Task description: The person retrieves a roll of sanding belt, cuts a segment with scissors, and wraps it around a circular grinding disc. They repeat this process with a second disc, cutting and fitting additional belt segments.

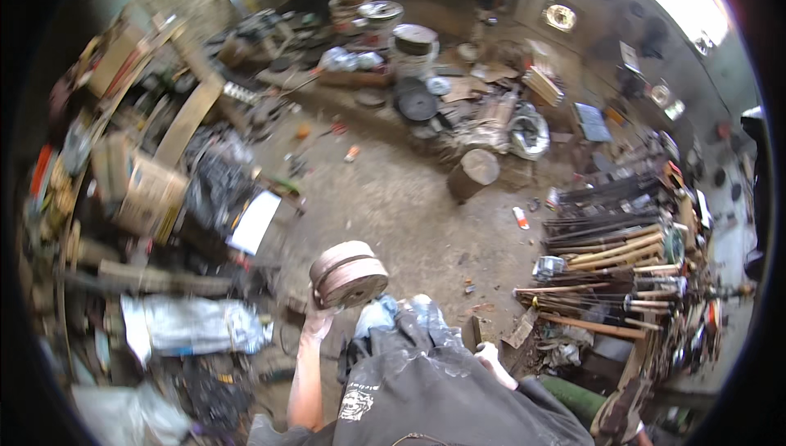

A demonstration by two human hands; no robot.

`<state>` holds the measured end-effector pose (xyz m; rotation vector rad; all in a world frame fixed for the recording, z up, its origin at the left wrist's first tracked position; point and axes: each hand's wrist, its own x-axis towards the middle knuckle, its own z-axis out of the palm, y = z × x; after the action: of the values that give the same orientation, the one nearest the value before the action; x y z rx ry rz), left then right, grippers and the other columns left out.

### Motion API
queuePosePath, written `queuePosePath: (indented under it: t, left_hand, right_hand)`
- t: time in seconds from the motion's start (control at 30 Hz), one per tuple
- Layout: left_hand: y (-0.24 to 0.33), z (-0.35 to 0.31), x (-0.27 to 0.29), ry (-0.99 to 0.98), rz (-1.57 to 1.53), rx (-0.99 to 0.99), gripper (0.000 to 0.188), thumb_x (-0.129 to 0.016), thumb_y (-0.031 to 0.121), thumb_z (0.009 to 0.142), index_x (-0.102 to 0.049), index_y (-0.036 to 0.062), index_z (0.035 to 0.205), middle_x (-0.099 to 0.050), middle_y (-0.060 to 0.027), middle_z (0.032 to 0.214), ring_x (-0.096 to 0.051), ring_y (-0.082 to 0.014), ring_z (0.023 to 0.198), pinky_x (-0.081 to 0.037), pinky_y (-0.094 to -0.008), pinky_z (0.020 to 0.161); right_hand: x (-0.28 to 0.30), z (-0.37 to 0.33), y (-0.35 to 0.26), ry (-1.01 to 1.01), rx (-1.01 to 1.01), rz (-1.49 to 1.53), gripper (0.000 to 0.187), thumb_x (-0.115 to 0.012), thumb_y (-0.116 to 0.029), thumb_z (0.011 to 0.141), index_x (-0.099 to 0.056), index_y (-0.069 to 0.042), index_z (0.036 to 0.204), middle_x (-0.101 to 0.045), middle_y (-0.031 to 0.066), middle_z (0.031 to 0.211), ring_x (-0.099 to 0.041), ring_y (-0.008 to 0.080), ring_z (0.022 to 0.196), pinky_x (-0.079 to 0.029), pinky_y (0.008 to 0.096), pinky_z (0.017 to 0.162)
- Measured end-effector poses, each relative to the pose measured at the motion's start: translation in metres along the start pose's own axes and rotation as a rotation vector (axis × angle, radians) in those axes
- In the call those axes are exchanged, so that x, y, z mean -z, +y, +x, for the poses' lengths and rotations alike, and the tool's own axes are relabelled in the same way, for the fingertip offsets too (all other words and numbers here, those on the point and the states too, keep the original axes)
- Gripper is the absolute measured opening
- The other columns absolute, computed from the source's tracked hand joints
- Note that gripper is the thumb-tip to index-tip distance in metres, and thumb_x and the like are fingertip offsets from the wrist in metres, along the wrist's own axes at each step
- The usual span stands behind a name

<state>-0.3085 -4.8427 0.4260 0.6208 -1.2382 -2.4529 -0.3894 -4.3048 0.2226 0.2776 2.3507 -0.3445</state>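
My left hand (318, 320) is closed on the lower left side of a thick round wheel (350, 272). The wheel has two pale pinkish-brown rims with a dark groove between them, and a dark flat face with a small hub. It is held tilted above the floor, left of my knees. At my right side, my right hand (491, 358) is curled closed beside my thigh. A narrow dark piece (476, 331) shows just beyond its fingers; whether the hand grips it is unclear.
Long-handled tools (614, 254) lie in a stack at the right. A round stump (474, 172) stands ahead on the concrete floor (385, 200). Lidded buckets (413, 49) line the back. On the left are cardboard boxes (151, 196), a black plastic bag (217, 188) and a silvery wrapped bundle (196, 327).
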Motion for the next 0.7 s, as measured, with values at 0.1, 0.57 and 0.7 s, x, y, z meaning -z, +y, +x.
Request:
queuePosePath:
  t: [0.1, 0.57, 0.7]
  left_hand:
    - [0.008, 0.091, 0.023, 0.223, 0.032, 0.291, 0.104, -0.079, -0.006, 0.065, -0.023, 0.0157, 0.15, -0.04, -0.0114, 0.144, -0.047, -0.0303, 0.13, -0.047, -0.0444, 0.105]
    - [-0.229, 0.519, 0.292, 0.482, 0.525, 0.506, 0.1, -0.088, 0.034, 0.068, -0.037, -0.0009, 0.147, -0.052, -0.0165, 0.141, -0.049, -0.0249, 0.131, -0.04, -0.0373, 0.11]
    - [-0.306, 0.633, 0.409, 0.225, 0.665, 0.682, 0.115, -0.087, 0.031, 0.063, -0.025, 0.0011, 0.154, -0.042, -0.0234, 0.151, -0.041, -0.0278, 0.14, -0.034, -0.0372, 0.115]
  right_hand:
    - [-0.05, -0.013, -0.001, -0.003, -0.111, 0.282, 0.036, -0.078, -0.017, 0.064, -0.074, -0.011, 0.099, -0.073, 0.0153, 0.102, -0.07, 0.0263, 0.099, -0.054, 0.0369, 0.09]
    - [-0.05, 0.38, -0.286, -0.326, 0.84, -0.659, 0.01, -0.076, -0.017, 0.065, -0.071, -0.011, 0.07, -0.067, 0.0119, 0.068, -0.068, 0.0292, 0.065, -0.054, 0.0368, 0.057]
    - [-0.124, 0.563, -0.477, -0.158, 0.654, -0.018, 0.023, -0.057, 0.001, 0.075, -0.066, 0.0, 0.097, -0.065, 0.0152, 0.078, -0.063, 0.0253, 0.071, -0.051, 0.0361, 0.068]
